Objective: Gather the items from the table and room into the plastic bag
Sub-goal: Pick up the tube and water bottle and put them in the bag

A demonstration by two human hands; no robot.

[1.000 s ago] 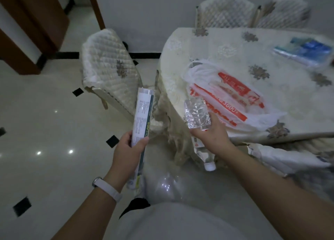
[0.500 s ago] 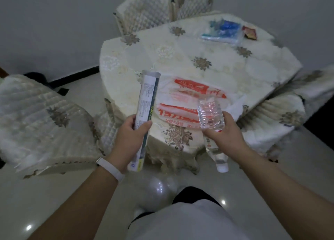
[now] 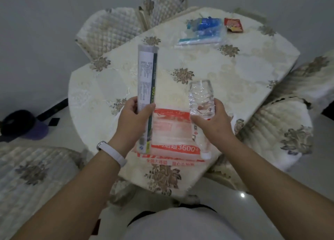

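hands: left (image 3: 135,119) holds one tube (image 3: 147,73), right (image 3: 215,124) one bottle (image 3: 201,96), over one bag (image 3: 171,131).

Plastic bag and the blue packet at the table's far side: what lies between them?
In the head view, only bare flowered tablecloth lies between the plastic bag and the blue packet; the held tube and bottle flank that stretch.
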